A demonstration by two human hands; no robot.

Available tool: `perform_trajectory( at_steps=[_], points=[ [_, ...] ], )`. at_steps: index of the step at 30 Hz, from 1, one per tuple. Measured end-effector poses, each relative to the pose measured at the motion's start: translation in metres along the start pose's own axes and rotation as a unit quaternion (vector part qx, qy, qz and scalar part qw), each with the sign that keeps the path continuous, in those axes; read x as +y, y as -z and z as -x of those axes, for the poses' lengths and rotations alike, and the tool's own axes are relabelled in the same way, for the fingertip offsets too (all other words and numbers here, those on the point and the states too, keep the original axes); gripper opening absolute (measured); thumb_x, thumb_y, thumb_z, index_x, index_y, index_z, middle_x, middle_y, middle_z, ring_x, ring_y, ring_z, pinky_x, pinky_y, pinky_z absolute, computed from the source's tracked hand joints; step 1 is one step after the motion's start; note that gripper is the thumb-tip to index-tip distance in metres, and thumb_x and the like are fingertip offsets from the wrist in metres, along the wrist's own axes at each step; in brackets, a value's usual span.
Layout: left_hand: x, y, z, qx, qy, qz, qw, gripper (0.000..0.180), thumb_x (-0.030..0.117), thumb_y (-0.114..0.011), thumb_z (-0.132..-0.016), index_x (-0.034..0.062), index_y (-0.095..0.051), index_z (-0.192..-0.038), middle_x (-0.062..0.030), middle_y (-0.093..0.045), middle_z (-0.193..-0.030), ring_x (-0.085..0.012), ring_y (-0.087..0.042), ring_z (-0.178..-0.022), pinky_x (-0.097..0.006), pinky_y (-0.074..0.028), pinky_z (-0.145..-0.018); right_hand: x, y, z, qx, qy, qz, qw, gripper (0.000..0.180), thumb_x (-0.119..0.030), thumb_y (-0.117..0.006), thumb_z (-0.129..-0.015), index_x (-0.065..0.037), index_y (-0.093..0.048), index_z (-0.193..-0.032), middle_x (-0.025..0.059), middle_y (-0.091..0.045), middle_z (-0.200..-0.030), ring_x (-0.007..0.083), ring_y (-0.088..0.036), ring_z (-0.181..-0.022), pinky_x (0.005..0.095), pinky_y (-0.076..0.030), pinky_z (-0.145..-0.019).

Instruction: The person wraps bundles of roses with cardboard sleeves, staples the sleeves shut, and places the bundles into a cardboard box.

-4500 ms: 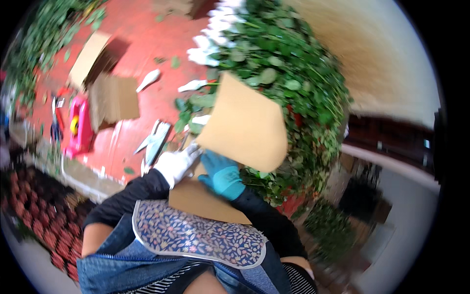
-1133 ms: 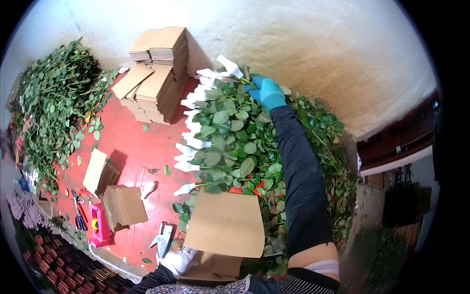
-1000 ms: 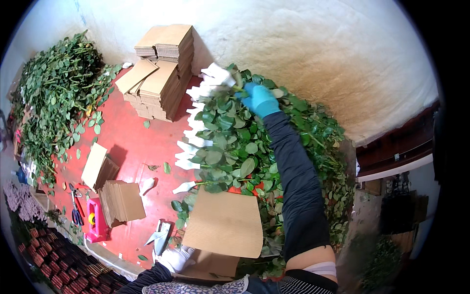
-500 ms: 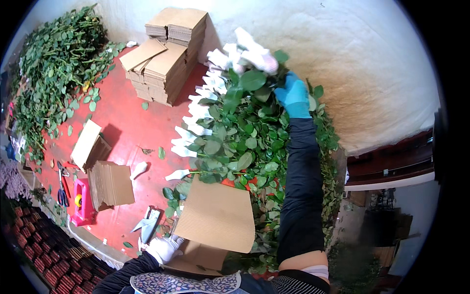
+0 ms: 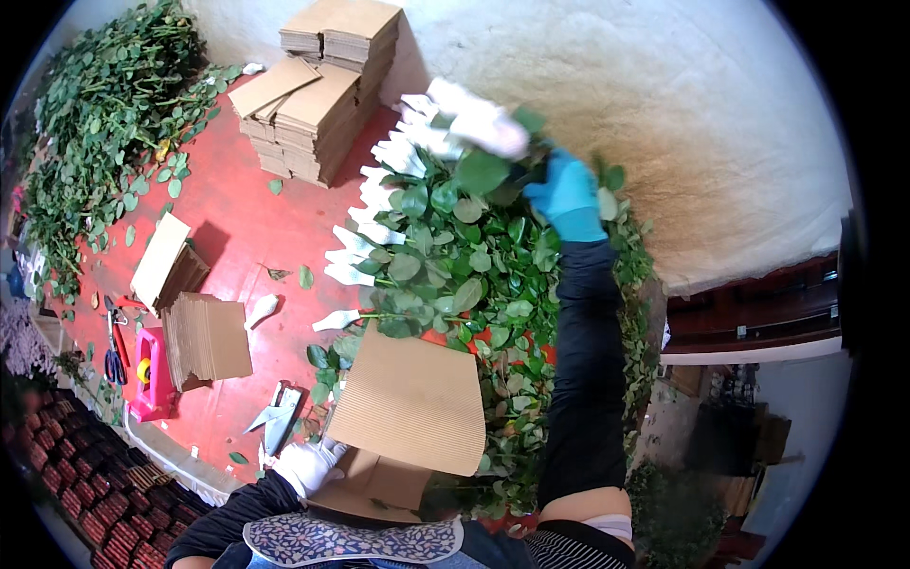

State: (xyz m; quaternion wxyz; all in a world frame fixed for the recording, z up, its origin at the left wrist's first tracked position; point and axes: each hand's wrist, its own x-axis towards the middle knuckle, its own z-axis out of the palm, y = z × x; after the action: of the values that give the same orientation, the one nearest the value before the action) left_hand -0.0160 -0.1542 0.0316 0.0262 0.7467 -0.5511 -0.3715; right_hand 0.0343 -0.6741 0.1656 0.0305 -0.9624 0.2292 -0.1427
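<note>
My right hand (image 5: 569, 194), in a teal glove, is closed around the stems of several roses (image 5: 483, 128), their heads wrapped in white sleeves and blurred by motion. It is above a long heap of leafy rose stems (image 5: 483, 251) whose white-sleeved heads (image 5: 349, 275) point left. At the lower left, my left hand (image 5: 308, 465), gloved in white, grips the edge of a bent corrugated cardboard sheet (image 5: 412, 403); its fingertips are partly hidden behind the board. Beside that hand lies a grey-blue stapler (image 5: 277, 417).
Stacked flat cardboard (image 5: 327, 114) stands by the wall, with a smaller cardboard stack (image 5: 209, 337) at left. Near it are a pink tape dispenser (image 5: 152, 375), scissors (image 5: 115, 351) and a loose white-sleeved head (image 5: 263, 310). Leafy cuttings (image 5: 114, 114) pile up at far left.
My right hand has drawn the roses slightly nearer to me over the heap. My left hand stays at the cardboard sheet, and the whole view has shifted a little.
</note>
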Motion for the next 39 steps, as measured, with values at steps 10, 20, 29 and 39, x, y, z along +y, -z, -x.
perform_trajectory(
  at_steps=[10,20,29,39],
  points=[
    [-0.011,-0.022,0.0,0.022,-0.008,0.034,0.999,0.053,0.04,-0.062,-0.088,0.0117,-0.053,-0.131,-0.0129,-0.061,-0.117,-0.0304,-0.068,-0.083,-0.044,-0.053,-0.064,0.031,0.054,0.039,0.185,0.017,-0.465,0.865,0.058,-0.001,-0.067,-0.082,0.004,-0.046,-0.136,0.0215,-0.057,-0.129,0.0286,-0.06,-0.115,0.04,-0.051,-0.099],
    [0.002,0.004,-0.002,-0.004,-0.013,-0.007,1.0,0.061,0.041,-0.061,-0.089,0.0087,-0.048,-0.138,-0.0147,-0.055,-0.132,-0.0315,-0.068,-0.09,-0.044,-0.055,-0.067,-0.02,-0.053,-0.001,-0.041,0.109,-0.03,0.993,0.055,-0.015,-0.076,-0.07,-0.004,-0.06,-0.122,0.0201,-0.068,-0.104,0.0345,-0.066,-0.096,0.0422,-0.053,-0.083],
    [-0.01,-0.011,0.002,0.005,-0.014,0.038,0.999,0.061,0.037,-0.064,-0.087,0.0091,-0.048,-0.139,-0.0117,-0.055,-0.13,-0.0304,-0.068,-0.089,-0.044,-0.054,-0.066,-0.038,-0.029,0.01,-0.152,-0.022,-0.051,0.987,0.058,-0.017,-0.074,-0.073,-0.005,-0.055,-0.126,0.0191,-0.068,-0.105,0.036,-0.066,-0.098,0.0431,-0.053,-0.084],
    [-0.006,-0.002,-0.007,-0.005,-0.007,0.042,0.999,0.076,0.04,-0.073,-0.079,0.0155,-0.044,-0.145,-0.0118,-0.047,-0.145,-0.0317,-0.061,-0.114,-0.043,-0.054,-0.085,0.06,0.104,0.148,-0.109,-0.056,-0.671,0.731,0.048,-0.041,-0.054,-0.094,0.0,-0.064,-0.117,0.0105,-0.067,-0.112,0.0239,-0.066,-0.096,0.0395,-0.052,-0.09]
  ],
)
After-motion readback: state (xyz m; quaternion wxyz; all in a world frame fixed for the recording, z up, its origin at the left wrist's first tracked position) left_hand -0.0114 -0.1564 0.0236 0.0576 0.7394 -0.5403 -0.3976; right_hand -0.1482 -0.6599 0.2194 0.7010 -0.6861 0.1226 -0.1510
